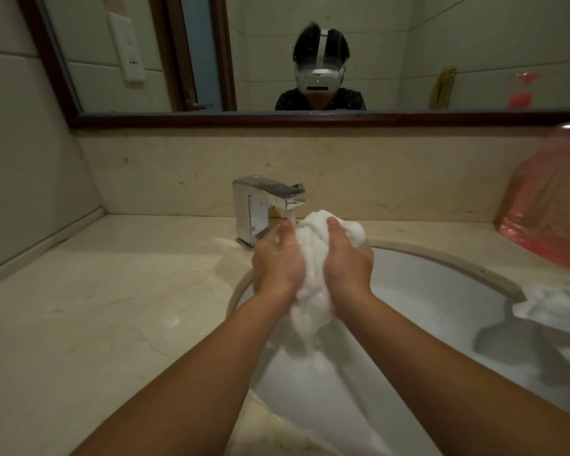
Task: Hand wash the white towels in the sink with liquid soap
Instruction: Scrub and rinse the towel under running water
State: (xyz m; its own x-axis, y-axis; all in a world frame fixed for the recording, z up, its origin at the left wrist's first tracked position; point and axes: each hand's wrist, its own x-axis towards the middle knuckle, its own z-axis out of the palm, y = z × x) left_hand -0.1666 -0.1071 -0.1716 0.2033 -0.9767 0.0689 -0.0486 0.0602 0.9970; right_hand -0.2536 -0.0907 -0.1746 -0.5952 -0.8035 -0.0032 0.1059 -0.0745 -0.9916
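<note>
A wet white towel (313, 284) is bunched between both hands above the white sink basin (425, 291). My left hand (277, 258) grips its left side, and my right hand (346, 258) grips its right side, with both thumbs on top. The towel's top sits just under the chrome tap's spout (290, 200), and its lower end hangs down into the basin. A second white towel (556, 304) lies over the sink's right rim.
The chrome tap (260, 209) stands behind the sink on a beige marble counter (96, 307). A large pink translucent bottle (550, 205) stands at the right against the backsplash. A framed mirror hangs above, reflecting a person wearing a headset.
</note>
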